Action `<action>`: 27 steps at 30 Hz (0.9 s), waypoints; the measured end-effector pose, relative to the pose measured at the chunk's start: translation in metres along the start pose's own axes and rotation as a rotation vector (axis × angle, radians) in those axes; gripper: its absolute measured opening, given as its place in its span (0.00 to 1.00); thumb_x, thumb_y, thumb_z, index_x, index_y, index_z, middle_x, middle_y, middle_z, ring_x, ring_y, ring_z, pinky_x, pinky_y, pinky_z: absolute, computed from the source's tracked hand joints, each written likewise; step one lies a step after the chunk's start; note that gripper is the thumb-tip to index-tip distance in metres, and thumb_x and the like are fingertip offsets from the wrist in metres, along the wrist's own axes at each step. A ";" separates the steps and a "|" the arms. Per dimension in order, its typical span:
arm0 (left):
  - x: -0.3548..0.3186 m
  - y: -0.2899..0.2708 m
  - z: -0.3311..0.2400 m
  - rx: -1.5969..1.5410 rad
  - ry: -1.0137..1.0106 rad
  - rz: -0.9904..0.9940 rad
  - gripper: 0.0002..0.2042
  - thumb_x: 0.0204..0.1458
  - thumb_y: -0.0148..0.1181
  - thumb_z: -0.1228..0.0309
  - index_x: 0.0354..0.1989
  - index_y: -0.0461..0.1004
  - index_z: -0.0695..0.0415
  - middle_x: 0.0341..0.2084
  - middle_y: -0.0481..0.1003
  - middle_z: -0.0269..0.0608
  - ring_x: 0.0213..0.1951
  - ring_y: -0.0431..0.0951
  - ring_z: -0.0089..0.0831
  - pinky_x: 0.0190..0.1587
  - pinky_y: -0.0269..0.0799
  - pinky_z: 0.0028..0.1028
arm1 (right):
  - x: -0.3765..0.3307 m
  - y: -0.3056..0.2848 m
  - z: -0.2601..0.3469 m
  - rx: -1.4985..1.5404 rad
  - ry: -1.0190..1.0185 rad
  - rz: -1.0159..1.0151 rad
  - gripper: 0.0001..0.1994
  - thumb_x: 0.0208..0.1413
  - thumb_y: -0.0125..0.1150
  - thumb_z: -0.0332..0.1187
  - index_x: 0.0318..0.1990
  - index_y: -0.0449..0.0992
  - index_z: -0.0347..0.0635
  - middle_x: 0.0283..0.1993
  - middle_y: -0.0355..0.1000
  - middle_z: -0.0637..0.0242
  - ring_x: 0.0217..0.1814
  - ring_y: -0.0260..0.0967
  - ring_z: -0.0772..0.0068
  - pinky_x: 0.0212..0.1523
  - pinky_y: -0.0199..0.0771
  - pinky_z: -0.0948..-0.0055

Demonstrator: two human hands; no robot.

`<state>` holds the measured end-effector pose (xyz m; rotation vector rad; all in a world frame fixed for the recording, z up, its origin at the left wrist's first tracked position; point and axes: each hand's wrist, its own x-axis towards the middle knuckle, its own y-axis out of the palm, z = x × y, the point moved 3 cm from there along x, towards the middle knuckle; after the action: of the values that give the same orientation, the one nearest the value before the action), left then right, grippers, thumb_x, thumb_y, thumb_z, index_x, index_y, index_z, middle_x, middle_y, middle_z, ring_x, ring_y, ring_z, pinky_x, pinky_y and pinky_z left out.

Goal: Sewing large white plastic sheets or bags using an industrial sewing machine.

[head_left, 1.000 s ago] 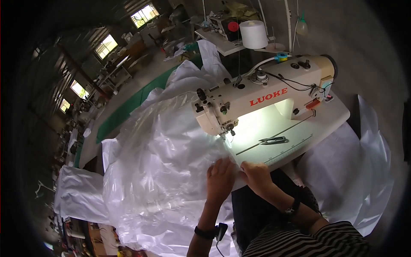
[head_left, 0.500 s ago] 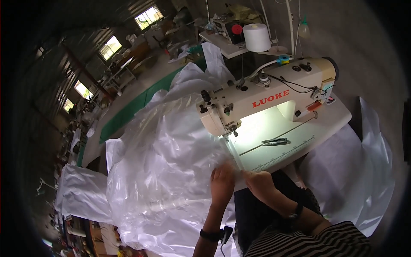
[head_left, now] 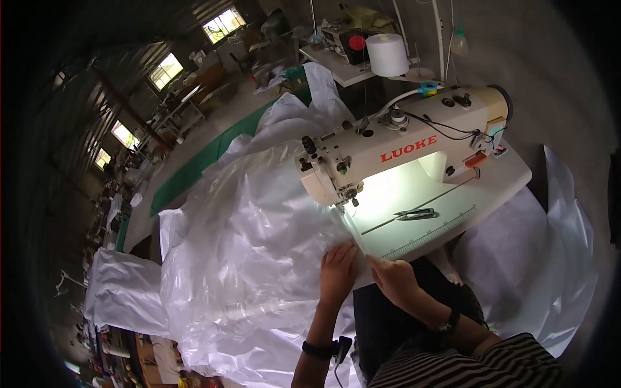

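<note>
A white sewing machine [head_left: 401,145] stands before me, its lamp lighting the bed. Shiny, see-through plastic sheeting [head_left: 239,226] with white material under it spreads left of the needle area. A narrow edge strip [head_left: 352,229] of the sheeting runs from under the machine's head toward my hands. My left hand [head_left: 337,275] rests on the sheeting just left of that strip, fingers bent and closed on the material. My right hand [head_left: 393,278] is closed, thumb and finger pinching the strip's near end at the bed's front edge. The right fingertips are partly hidden.
Thread snips [head_left: 416,214] lie on the machine bed [head_left: 498,181], behind a printed ruler scale. A white thread cone [head_left: 388,57] stands behind the machine. More white material [head_left: 530,258] hangs at the right. A green-topped table [head_left: 194,174] stretches away at the left.
My left fingers have drawn slightly back from the strip and now show more clearly. My right hand has barely moved, still pinching the strip. The machine and snips stay in place.
</note>
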<state>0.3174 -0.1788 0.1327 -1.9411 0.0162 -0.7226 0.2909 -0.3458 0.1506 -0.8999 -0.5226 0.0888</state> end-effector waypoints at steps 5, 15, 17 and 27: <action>0.015 -0.007 -0.023 0.083 -0.002 0.026 0.21 0.46 0.59 0.75 0.52 0.74 0.55 0.53 0.74 0.39 0.55 0.72 0.43 0.59 0.65 0.43 | 0.001 0.001 -0.002 -0.004 0.002 0.011 0.14 0.51 0.61 0.28 0.47 0.74 0.41 0.25 0.74 0.60 0.24 0.75 0.57 0.26 0.73 0.61; -0.014 -0.027 -0.030 0.001 0.014 0.183 0.25 0.43 0.65 0.70 0.55 0.74 0.49 0.58 0.72 0.33 0.60 0.70 0.38 0.65 0.58 0.50 | 0.005 0.005 -0.002 -0.020 -0.054 0.123 0.21 0.49 0.64 0.32 0.52 0.73 0.39 0.27 0.75 0.62 0.27 0.76 0.58 0.31 0.75 0.62; -0.014 -0.025 -0.013 0.037 0.036 0.178 0.24 0.44 0.61 0.74 0.55 0.74 0.49 0.59 0.72 0.30 0.60 0.71 0.37 0.64 0.58 0.52 | 0.011 0.001 0.005 -0.158 -0.100 0.103 0.18 0.46 0.67 0.36 0.45 0.76 0.39 0.25 0.75 0.65 0.25 0.76 0.61 0.28 0.74 0.64; 0.018 -0.016 0.015 0.049 0.056 0.196 0.20 0.52 0.50 0.77 0.53 0.75 0.49 0.57 0.74 0.32 0.62 0.69 0.37 0.66 0.57 0.49 | 0.048 0.020 -0.015 -0.169 -0.145 0.120 0.13 0.48 0.64 0.37 0.40 0.77 0.40 0.25 0.76 0.63 0.26 0.76 0.61 0.30 0.74 0.60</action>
<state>0.3346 -0.1645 0.1502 -1.8417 0.2186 -0.6405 0.3428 -0.3302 0.1466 -1.0952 -0.6168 0.2230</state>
